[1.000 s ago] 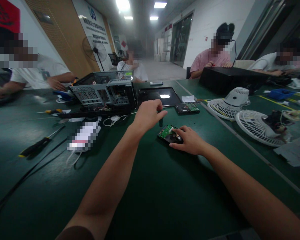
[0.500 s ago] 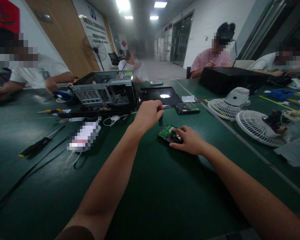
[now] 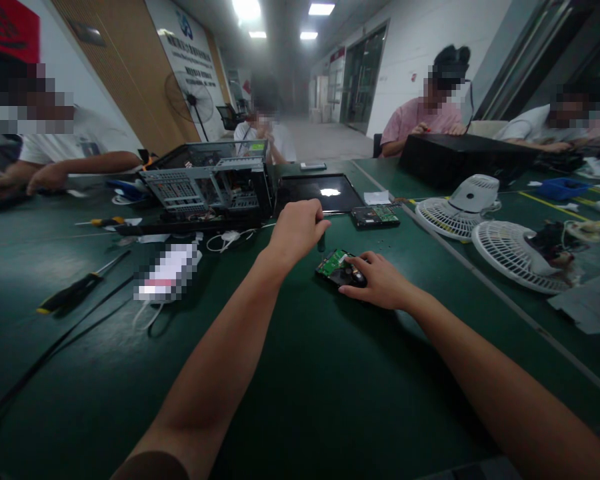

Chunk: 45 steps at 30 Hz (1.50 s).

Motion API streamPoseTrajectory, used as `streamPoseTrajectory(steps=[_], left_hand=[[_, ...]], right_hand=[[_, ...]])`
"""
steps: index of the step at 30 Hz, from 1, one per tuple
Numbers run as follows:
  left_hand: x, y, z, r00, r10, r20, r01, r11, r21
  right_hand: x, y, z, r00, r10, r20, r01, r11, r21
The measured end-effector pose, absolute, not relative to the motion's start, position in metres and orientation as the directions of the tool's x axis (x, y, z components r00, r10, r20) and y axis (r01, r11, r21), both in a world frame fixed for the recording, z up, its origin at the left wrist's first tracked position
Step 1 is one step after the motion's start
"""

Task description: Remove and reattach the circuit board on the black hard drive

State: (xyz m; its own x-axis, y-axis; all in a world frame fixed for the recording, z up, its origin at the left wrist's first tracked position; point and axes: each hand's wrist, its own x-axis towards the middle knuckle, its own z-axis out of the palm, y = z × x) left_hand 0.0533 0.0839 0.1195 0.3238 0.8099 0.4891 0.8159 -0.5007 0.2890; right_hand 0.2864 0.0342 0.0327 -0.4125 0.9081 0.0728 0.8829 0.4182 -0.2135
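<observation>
From where I stood, the green table (image 3: 280, 387) ran widest, with an open computer case (image 3: 180, 190) at its far left and a white fan grille (image 3: 510, 257) on the right. Nearer the middle, the person's left hand (image 3: 297, 230) had its fingers curled round a dark tool (image 3: 321, 244), mostly hidden, its lower end pointing down. The right hand (image 3: 377, 280) had thumb and fingers closed on the near right part of a hard drive (image 3: 333, 264), which lay on the table, green board up. A second drive (image 3: 375, 217) lay farther back, apart from it. The tool stood by the drive's far left corner; I couldn't tell whether its tip touched. To my mind, good work there called for an upright shaft, a tip squarely seated before any force, and a firm hold at the edge, clear of the board. Smallest of all, tiny dark bits (image 3: 381, 241) lay beyond the right hand, easily swept away by a careless wrist.
</observation>
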Motion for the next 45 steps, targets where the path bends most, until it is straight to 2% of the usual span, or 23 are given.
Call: streamPoseTrajectory(steps=[5, 19, 25, 35, 40, 45], left_hand=[[0.061, 0.081, 0.118, 0.297, 0.803, 0.517, 0.845, -0.473, 0.249], [0.068, 0.08, 0.115, 0.293, 0.787, 0.543, 0.808, -0.507, 0.298], [0.07, 0.079, 0.113, 0.264, 0.814, 0.517, 0.811, -0.478, 0.339], [0.059, 0.081, 0.109, 0.312, 0.832, 0.459, 0.824, -0.477, 0.305], [0.059, 0.08, 0.113, 0.258, 0.843, 0.472, 0.852, -0.429, 0.3], [0.056, 0.078, 0.119, 0.289, 0.85, 0.441, 0.841, -0.445, 0.308]], right_hand=[[0.285, 0.034, 0.035, -0.404, 0.913, 0.054, 0.888, 0.405, -0.219], [0.286, 0.035, 0.032, -0.413, 0.908, 0.073, 0.884, 0.419, -0.209], [0.285, 0.035, 0.032, -0.414, 0.907, 0.076, 0.882, 0.421, -0.213], [0.284, 0.032, 0.039, -0.398, 0.917, 0.034, 0.891, 0.395, -0.223], [0.284, 0.032, 0.037, -0.401, 0.915, 0.048, 0.89, 0.402, -0.216], [0.285, 0.034, 0.034, -0.406, 0.912, 0.057, 0.888, 0.409, -0.212]])
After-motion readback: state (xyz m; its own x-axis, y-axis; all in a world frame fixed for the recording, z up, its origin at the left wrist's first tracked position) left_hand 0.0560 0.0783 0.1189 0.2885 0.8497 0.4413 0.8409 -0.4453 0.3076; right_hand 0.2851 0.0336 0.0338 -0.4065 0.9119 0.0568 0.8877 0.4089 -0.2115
